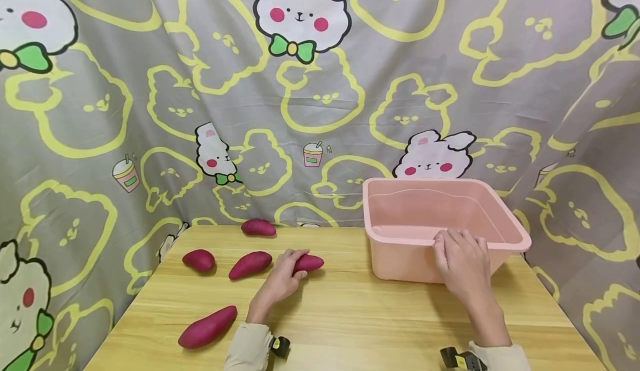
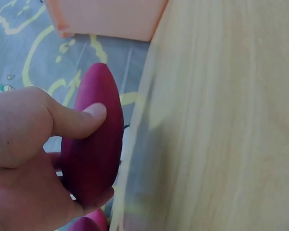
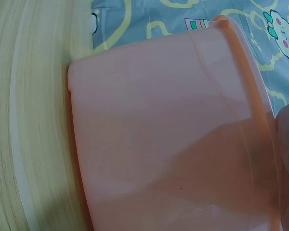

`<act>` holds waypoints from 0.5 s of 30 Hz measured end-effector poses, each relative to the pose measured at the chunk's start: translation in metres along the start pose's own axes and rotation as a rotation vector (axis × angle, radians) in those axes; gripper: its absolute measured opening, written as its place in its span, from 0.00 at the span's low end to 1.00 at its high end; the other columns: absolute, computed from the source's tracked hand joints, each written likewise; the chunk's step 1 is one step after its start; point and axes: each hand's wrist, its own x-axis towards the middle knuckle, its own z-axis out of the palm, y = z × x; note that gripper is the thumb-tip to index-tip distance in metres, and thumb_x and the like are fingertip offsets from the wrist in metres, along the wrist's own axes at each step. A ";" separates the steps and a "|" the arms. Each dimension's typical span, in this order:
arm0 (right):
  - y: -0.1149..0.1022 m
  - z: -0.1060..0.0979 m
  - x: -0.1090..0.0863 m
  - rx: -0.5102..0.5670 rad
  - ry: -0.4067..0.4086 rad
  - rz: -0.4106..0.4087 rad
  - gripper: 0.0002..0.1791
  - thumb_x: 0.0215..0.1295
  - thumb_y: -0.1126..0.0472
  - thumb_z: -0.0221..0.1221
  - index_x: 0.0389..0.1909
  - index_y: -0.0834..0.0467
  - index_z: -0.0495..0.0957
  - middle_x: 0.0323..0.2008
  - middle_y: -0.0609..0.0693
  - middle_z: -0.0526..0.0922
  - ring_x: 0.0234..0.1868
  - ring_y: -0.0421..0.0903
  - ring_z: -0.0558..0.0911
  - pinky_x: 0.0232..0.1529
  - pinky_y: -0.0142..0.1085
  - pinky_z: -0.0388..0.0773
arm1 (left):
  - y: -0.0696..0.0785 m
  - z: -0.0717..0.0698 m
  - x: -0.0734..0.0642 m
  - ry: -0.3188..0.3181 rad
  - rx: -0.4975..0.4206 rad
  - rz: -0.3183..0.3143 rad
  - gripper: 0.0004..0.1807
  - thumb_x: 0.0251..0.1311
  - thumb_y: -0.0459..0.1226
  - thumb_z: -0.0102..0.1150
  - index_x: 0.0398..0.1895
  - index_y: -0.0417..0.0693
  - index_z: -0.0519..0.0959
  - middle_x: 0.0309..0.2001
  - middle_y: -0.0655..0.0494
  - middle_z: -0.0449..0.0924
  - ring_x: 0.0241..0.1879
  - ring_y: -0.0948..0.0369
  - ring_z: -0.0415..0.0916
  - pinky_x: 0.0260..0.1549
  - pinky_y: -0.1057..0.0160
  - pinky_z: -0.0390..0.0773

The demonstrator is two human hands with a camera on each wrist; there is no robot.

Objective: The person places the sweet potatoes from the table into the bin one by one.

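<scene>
Pinching 1 purple sweet potato (image 2: 98, 149) between thumb and fingers, the left hand (image 1: 282, 276) held it left of the pink basin (image 1: 405, 261), whose near rim the right hand (image 1: 465, 262) gripped, probably for steadiness; 4 more sweet potatoes (image 1: 250, 264) lay farther left on the table (image 1: 350, 315).

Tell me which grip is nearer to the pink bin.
Right. The right grip is on the near rim of the pink bin; the left grip is apart from it, off to the bin's left, holding a sweet potato.
</scene>
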 end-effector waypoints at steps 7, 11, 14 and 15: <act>-0.001 -0.001 0.001 0.002 0.000 -0.002 0.15 0.75 0.60 0.46 0.27 0.56 0.74 0.26 0.51 0.76 0.35 0.57 0.74 0.42 0.54 0.64 | 0.002 -0.006 0.000 0.017 -0.032 -0.009 0.28 0.66 0.25 0.60 0.70 0.37 0.72 0.58 0.39 0.74 0.59 0.41 0.71 0.59 0.41 0.71; 0.000 -0.001 0.000 0.001 -0.002 0.001 0.15 0.75 0.60 0.45 0.28 0.56 0.74 0.27 0.51 0.77 0.36 0.57 0.74 0.42 0.54 0.64 | 0.003 -0.007 0.000 0.021 -0.066 -0.011 0.28 0.68 0.27 0.59 0.72 0.39 0.70 0.61 0.40 0.73 0.61 0.42 0.70 0.60 0.41 0.71; -0.001 0.000 0.000 -0.001 -0.004 0.003 0.15 0.75 0.60 0.45 0.28 0.56 0.74 0.27 0.51 0.77 0.36 0.57 0.74 0.42 0.54 0.64 | 0.004 -0.009 -0.001 0.024 -0.079 -0.004 0.28 0.70 0.28 0.59 0.72 0.39 0.69 0.61 0.41 0.73 0.61 0.42 0.71 0.60 0.41 0.71; -0.001 0.000 0.000 -0.001 -0.004 0.002 0.15 0.75 0.60 0.45 0.28 0.56 0.74 0.27 0.51 0.77 0.36 0.57 0.74 0.42 0.54 0.64 | 0.005 -0.009 -0.001 0.026 -0.082 -0.006 0.28 0.70 0.28 0.58 0.72 0.39 0.69 0.61 0.41 0.74 0.61 0.43 0.71 0.60 0.41 0.71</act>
